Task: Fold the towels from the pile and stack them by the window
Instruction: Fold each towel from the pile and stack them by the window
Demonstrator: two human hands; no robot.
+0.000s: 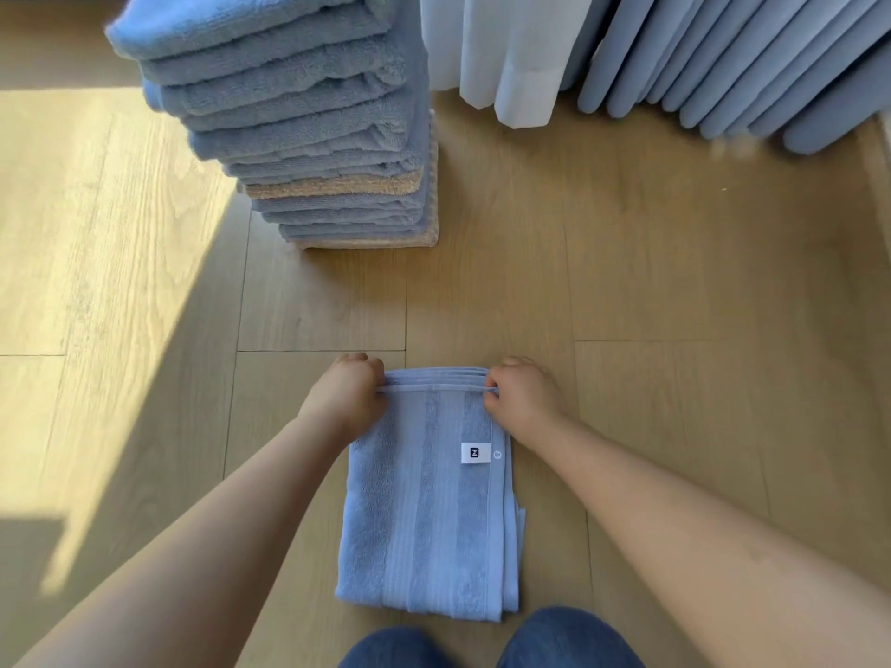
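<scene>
While my left hand (349,392) and right hand (523,395) pinch the far corners of the towel (424,513) lying on the floor (627,282), uneven pull could splay its layers; the tall stack (308,137) ahead could topple.

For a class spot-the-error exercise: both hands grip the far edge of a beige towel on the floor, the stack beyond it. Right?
No: the head view shows the towel is blue, not beige. The left hand and right hand grip its far edge on the floor, the stack beyond it.
</scene>
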